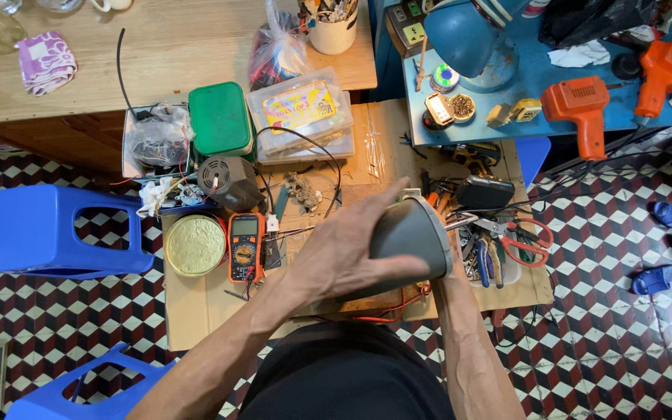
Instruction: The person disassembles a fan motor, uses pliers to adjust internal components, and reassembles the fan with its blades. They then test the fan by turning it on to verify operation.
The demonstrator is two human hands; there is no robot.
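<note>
Both hands meet at the centre of the view around a dark grey cone-shaped shell (410, 233). Left hand (344, 249) lies flat across its near side, fingers spread and pressed against the surface, thumb pointing toward 12 o'clock. Right hand (451, 268) is mostly hidden behind the shell's wide rim at 3 o'clock; whether it grips or only props cannot be told. The shell hangs above a sheet of cardboard (196, 311) on the patterned tiled floor (608, 327).

At 9 o'clock from the shell sits an orange multimeter (245, 247), and just beyond it a round gold tin lid (195, 245). At 10 o'clock stand a small dark fan box (229, 183) and a green plastic box (220, 118). At 3 o'clock lie red-handled scissors (526, 241) among pliers. At 1 o'clock a blue table (538, 85) carries two orange soldering guns (581, 105) and a blue lamp (468, 39). At 11 o'clock is a wooden table (79, 70). A blue plastic stool (40, 229) stands far out at 9 o'clock.
</note>
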